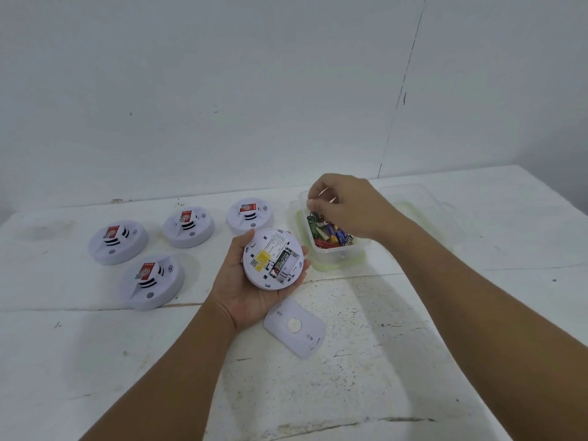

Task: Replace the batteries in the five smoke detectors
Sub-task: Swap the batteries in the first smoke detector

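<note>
Cupped in the left hand [245, 283], the smoke detector [273, 258] faces back-up above the counter [413, 329], its fitted battery [282, 261] running diagonally toward the far right. Right hand [345, 206] pinches a battery over the container [327, 249].

Both bare forearms reach forward from the lower edge of the view. The left hand [245, 281] lies palm up, its fingers [304, 261] and thumb curled round the rim of the round white plastic smoke detector [273, 259] it cradles. The right hand [346, 208], farther forward and to the right of that detector, turns palm down, fingertips [313, 205] bunched and pointing downward; whether they pinch anything is unclear.
</note>
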